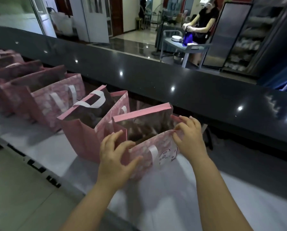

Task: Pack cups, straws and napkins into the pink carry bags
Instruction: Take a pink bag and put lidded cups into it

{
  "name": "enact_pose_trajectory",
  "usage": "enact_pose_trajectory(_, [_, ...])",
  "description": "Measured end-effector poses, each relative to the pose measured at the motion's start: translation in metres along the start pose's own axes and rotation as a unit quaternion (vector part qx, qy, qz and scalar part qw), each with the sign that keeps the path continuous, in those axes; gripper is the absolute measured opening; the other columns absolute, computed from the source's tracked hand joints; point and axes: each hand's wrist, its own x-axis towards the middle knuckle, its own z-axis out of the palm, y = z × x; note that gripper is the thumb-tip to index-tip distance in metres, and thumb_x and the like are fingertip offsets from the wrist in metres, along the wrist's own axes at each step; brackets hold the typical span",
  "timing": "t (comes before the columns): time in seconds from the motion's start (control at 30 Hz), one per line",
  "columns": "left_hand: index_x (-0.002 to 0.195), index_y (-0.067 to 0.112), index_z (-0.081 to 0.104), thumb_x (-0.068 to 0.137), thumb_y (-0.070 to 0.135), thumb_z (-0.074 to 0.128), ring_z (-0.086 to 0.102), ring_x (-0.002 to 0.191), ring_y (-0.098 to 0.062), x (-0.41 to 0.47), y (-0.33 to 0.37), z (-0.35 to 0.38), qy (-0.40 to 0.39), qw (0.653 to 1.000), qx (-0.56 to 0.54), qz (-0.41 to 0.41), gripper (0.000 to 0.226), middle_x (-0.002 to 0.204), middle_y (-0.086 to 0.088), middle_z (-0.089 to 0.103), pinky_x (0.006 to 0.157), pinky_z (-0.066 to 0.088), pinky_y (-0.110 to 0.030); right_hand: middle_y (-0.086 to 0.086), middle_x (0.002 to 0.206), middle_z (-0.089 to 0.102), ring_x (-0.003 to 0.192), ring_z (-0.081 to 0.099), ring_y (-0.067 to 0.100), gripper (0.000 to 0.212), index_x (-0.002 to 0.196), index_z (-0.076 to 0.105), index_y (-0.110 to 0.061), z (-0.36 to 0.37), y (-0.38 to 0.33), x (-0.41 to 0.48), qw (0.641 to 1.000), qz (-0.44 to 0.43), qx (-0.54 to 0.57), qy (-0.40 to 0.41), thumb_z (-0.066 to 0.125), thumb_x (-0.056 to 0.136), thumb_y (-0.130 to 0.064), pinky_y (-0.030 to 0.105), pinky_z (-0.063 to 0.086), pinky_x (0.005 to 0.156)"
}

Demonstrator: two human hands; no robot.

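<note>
Your near bag (146, 152) stands upright on the white counter (164, 197), at the right end of the line, with its mouth spread open. Your left hand (116, 155) grips its left edge, thumb on the printed front and fingers round the side fold. Your right hand (189, 135) pinches the right corner of the front rim between thumb and fingertips. Both hands are closed on the bag and neither carries anything else. A white handle (153, 152) hangs down the front panel.

Inside, the bag is dark and blurred, so you cannot tell whether anything is packed in it. The next bag (82, 134) touches it on the left, open too, with something dim low inside that cannot be made out. Beyond that, the row of bags (56, 100) runs away to the left, all upright.

No loose cups, straws or napkins show anywhere on the counter. Judging by that, the bags are set out and opened, but how many are filled cannot be read here. This one looks to be at the opening or settling stage.

A dark glossy ledge (156, 77) runs behind the bags.
</note>
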Motion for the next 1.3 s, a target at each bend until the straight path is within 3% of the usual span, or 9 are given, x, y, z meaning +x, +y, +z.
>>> enact_pose_trajectory(0.13, [0.124,0.035,0.054,0.072,0.01,0.082,0.048,0.117,0.004,0.005,-0.009,0.001,-0.011,0.985,-0.124,-0.118,0.064,0.129,0.01,0.05,0.1,0.042,-0.019,-0.013,0.128,0.048,0.128,0.036,0.014,0.014,0.083,0.065,-0.021,-0.004,-0.001,-0.036,0.989,0.004,0.119,0.084,0.077,0.077,-0.015,0.018,0.028,0.1])
enact_pose_trajectory(0.23, [0.116,0.045,0.054,0.078,0.01,0.078,0.065,0.097,-0.004,0.003,-0.02,0.0,-0.02,0.951,-0.218,-0.22,0.058,0.106,0.014,0.066,0.083,0.053,-0.025,-0.018,0.142,0.04,0.131,0.032,-0.003,0.045,0.112,0.065,-0.034,0.0,0.006,-0.058,0.971,0.048,0.188,0.138,0.081,0.073,-0.019,0.01,0.024,0.103])
enact_pose_trajectory(0.33, [0.098,0.042,0.063,0.08,0.01,0.077,0.067,0.088,-0.003,-0.012,-0.036,0.004,-0.04,0.938,-0.223,-0.261,0.039,0.093,0.016,0.071,0.082,0.056,-0.031,-0.021,0.135,0.049,0.118,0.049,-0.011,0.08,0.135,0.045,-0.043,0.008,0.016,-0.077,0.905,0.205,0.357,0.103,0.082,0.073,-0.01,0.018,0.047,0.093])
enact_pose_trajectory(0.5, [0.088,0.038,0.068,0.085,0.003,0.069,0.07,0.085,-0.007,-0.036,-0.053,0.014,-0.067,0.914,-0.249,-0.312,0.035,0.086,0.012,0.074,0.086,0.057,-0.04,-0.009,0.105,0.07,0.101,0.065,0.01,0.032,0.1,0.065,-0.034,0.033,0.021,-0.115,0.854,0.323,0.398,0.088,0.07,0.086,-0.005,0.015,0.051,0.069])
enact_pose_trajectory(0.67, [0.082,0.033,0.072,0.09,0.005,0.065,0.071,0.085,-0.018,-0.034,-0.046,0.02,-0.077,0.889,-0.313,-0.325,0.03,0.085,0.002,0.074,0.076,0.059,-0.034,-0.017,0.082,0.073,0.077,0.068,0.0,0.028,0.08,0.07,-0.032,0.023,0.005,-0.139,0.832,0.35,0.383,0.197,0.065,0.089,-0.006,0.013,0.053,0.06])
enact_pose_trajectory(0.77, [0.08,0.028,0.073,0.09,0.004,0.064,0.072,0.081,-0.014,-0.03,-0.025,0.029,-0.101,0.871,-0.36,-0.318,0.028,0.082,0.005,0.074,0.064,0.057,-0.022,-0.013,0.081,0.074,0.074,0.069,0.005,0.022,0.078,0.071,-0.029,0.002,0.007,-0.162,0.789,0.377,0.403,0.272,0.067,0.088,-0.01,0.014,0.053,0.058])
enact_pose_trajectory(0.93, [0.089,0.02,0.069,0.093,0.007,0.062,0.07,0.088,-0.023,-0.038,0.028,0.068,-0.185,0.849,-0.391,-0.303,0.015,0.092,-0.002,0.072,0.076,0.06,-0.038,-0.008,0.084,0.075,0.077,0.07,0.01,0.015,0.082,0.072,-0.025,-0.042,0.023,-0.216,0.732,0.414,0.395,0.37,0.068,0.088,-0.012,0.018,0.055,0.06])
enact_pose_trajectory(1.13, [0.087,0.027,0.07,0.093,0.015,0.063,0.071,0.08,-0.011,-0.072,0.116,0.111,-0.277,0.817,-0.425,-0.274,0.015,0.085,0.009,0.073,0.068,0.06,-0.027,0.0,0.087,0.076,0.075,0.072,0.01,0.019,0.092,0.071,-0.017,-0.112,0.05,-0.289,0.675,0.429,0.379,0.465,0.069,0.084,0.0,0.02,0.055,0.059])
enact_pose_trajectory(1.3, [0.091,0.021,0.071,0.093,0.011,0.062,0.071,0.082,-0.013,-0.118,0.192,0.143,-0.335,0.797,-0.44,-0.242,0.013,0.089,0.003,0.074,0.068,0.059,-0.027,0.003,0.088,0.074,0.076,0.072,0.015,0.016,0.091,0.07,-0.014,-0.161,0.094,-0.35,0.607,0.452,0.387,0.527,0.067,0.086,0.002,0.021,0.056,0.06])
